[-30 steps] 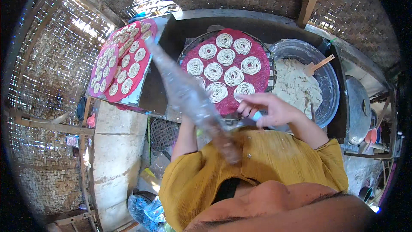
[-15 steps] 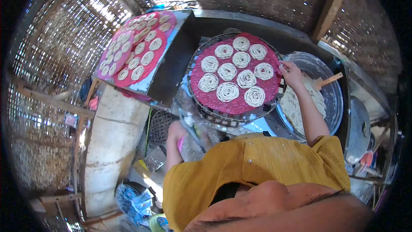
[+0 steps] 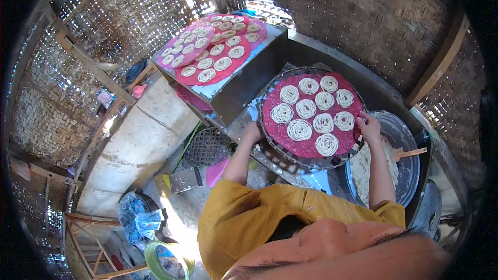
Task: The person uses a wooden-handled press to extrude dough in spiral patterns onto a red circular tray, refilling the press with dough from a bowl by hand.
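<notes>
A round woven tray [image 3: 280, 156] carries a red, coarse-textured mat [image 3: 277, 129]. Spread over the mat are several flat coils of pale noodle-like strands [image 3: 305, 108]. At the tray's right rim is my right hand [image 3: 369, 127], its fingers closed on the edge. My left hand [image 3: 252, 134] is against the left rim; its fingertips are partly hidden by the tray. To the right, below my right forearm, stands a large basin [image 3: 412, 176] with pale dough or batter [image 3: 386, 163] in it. A wooden-handled tool [image 3: 412, 153] leans in that basin.
A metal box [image 3: 244, 80] at the back left bears overlapping pink and red mats [image 3: 241, 62] with similar coils. Woven bamboo walls [image 3: 332, 15] enclose the corner. On the floor are a dark crate [image 3: 207, 147], a blue plastic bag [image 3: 140, 218] and a green ring-shaped item [image 3: 155, 259].
My left hand has come up from beside my body to the tray's left rim. My right hand stays at the right rim. The view has swung left, shifting the scene rightward.
</notes>
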Motion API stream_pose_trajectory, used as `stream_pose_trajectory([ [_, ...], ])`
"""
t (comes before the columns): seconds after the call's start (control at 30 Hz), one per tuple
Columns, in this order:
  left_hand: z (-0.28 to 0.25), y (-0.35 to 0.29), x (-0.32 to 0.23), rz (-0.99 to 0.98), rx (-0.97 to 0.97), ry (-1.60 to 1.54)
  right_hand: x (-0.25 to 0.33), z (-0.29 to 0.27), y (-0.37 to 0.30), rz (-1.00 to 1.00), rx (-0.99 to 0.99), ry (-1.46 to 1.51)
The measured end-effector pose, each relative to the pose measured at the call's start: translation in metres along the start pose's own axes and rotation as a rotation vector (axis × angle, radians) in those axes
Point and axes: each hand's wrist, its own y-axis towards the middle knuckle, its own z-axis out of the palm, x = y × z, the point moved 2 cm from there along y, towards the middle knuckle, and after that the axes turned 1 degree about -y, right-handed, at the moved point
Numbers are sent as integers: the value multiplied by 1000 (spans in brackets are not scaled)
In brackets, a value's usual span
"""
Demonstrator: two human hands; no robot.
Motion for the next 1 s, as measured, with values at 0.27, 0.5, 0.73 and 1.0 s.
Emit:
stream_pose_trajectory([
  [0.27, -101, -20, -92, 195, -622, -51, 1, 2, 7, 9, -33, -71],
  [0.5, -93, -9, -104, -3, -506, 115, 14, -8, 19, 77, 84, 56],
  [0.73, -96, 2, -110, 261, -489, -293, -2, -1, 22, -175, 4, 2],
  [1.0, -169, 25, -119, 493, -520, -428, 72, -31, 39, -165, 39, 188],
])
